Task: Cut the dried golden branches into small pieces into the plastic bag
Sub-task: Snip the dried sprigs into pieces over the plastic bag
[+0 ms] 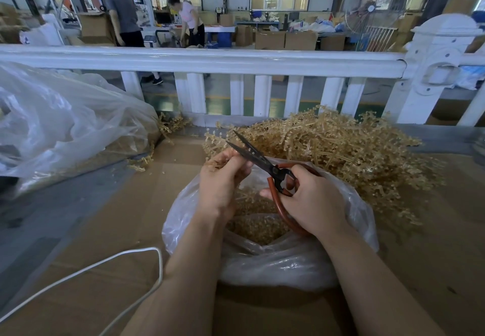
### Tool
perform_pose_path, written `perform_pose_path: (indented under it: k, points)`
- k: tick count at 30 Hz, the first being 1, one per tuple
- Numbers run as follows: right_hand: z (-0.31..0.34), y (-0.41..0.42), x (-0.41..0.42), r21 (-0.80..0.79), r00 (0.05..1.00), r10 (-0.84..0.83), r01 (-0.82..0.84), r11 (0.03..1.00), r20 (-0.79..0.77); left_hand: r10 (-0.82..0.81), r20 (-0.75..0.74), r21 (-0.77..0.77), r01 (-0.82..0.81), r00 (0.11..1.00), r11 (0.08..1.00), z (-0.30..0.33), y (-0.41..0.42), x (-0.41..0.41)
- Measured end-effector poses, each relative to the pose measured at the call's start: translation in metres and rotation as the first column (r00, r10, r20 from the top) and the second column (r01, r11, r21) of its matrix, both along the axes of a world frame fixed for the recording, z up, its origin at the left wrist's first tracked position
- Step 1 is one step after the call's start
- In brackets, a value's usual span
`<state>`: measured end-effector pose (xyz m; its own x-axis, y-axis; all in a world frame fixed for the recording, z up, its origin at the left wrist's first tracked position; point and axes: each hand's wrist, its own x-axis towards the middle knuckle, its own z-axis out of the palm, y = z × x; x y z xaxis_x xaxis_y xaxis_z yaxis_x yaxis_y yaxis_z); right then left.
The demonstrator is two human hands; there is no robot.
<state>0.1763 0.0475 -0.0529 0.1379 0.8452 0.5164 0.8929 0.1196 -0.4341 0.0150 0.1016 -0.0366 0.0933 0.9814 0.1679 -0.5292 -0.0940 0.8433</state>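
Note:
My left hand pinches a short golden branch piece above the open plastic bag. My right hand grips the red handles of dark-bladed scissors, whose blades stand apart, pointing up and left beside my left fingers. Several cut golden pieces lie inside the bag. A large heap of dried golden branches lies just behind the bag on the cardboard-covered table.
A big clear plastic bag holding more branches lies at the left. A white cable curves across the cardboard. A white railing runs behind the table. Two people stand among boxes far beyond.

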Motion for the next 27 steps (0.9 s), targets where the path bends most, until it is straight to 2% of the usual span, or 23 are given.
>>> perform_pose_path:
  k: [11,15,27]
  points:
    - [0.0002,-0.0026,-0.0012,0.046,1.0,0.021,-0.021,0.999,-0.01,0.027,0.001,-0.043,-0.027,1.0,0.999,0.0,0.0003,-0.0014]
    - [0.0006,-0.0025,-0.0023,0.054,0.999,0.029,-0.028,0.998,-0.017,0.002,-0.058,0.01,-0.001,0.998,1.0,-0.0002,-0.0011,-0.0018]
    - [0.0,-0.0026,-0.0004,0.072,0.999,0.035,-0.033,0.997,-0.027,-0.059,-0.035,-0.033,0.058,0.998,0.998,0.0008,-0.001,-0.0003]
